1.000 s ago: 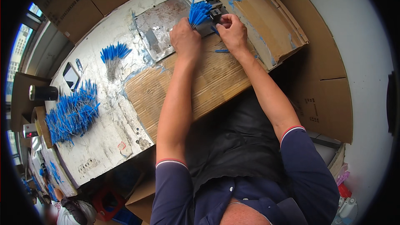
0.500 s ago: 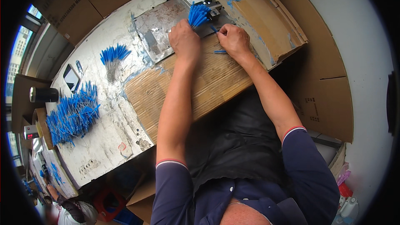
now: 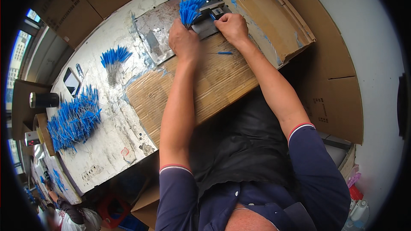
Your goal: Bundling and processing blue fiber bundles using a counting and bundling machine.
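Observation:
My left hand [image 3: 183,36] is closed round the thin grey stems of a bunch of blue-tipped wires [image 3: 189,10], whose blue ends fan out above the fist. Further right, my right hand [image 3: 231,28] pinches a single blue-tipped wire [image 3: 212,17] at the front of a small metal fixture with a black block [image 3: 217,12]. Its fingertips are close to the block; whether the wire touches it I cannot tell. One loose blue-tipped wire [image 3: 224,53] lies on the cardboard sheet [image 3: 171,94] below my hands.
On the left of the white table lie a small bunch [image 3: 114,60] and a large heap of blue-tipped wires [image 3: 72,117], a phone [image 3: 72,82] and a black cylinder [image 3: 44,99]. Flattened cardboard [image 3: 274,21] covers the right side. A co-worker's arm [image 3: 53,194] shows at lower left.
Both hands have moved up and slightly left. The single wire in my right hand has come up to the black block, and the held bunch has shifted left.

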`<action>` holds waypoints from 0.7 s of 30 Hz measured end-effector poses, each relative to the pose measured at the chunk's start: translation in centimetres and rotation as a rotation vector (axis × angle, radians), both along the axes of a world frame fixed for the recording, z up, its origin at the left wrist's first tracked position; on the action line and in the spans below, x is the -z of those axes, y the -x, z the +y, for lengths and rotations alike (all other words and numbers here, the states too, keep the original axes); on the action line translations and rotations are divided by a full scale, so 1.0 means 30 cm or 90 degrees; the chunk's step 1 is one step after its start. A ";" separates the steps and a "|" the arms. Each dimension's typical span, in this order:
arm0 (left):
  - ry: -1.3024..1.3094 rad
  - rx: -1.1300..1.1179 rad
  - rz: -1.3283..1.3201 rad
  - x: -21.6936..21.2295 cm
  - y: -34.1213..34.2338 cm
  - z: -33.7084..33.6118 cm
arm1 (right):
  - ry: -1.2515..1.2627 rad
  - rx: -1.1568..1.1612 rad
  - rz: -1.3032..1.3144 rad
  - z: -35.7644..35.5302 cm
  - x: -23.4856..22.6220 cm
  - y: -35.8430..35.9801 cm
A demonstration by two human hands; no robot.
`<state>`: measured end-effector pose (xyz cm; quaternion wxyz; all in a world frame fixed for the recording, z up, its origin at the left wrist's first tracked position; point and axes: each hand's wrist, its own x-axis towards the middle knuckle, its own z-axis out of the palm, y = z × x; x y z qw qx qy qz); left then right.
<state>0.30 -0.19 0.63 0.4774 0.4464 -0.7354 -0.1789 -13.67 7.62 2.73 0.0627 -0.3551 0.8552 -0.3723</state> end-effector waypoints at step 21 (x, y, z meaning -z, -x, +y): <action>0.021 0.051 -0.071 0.008 -0.001 0.006 | 0.106 -0.127 0.058 0.140 -0.055 -0.136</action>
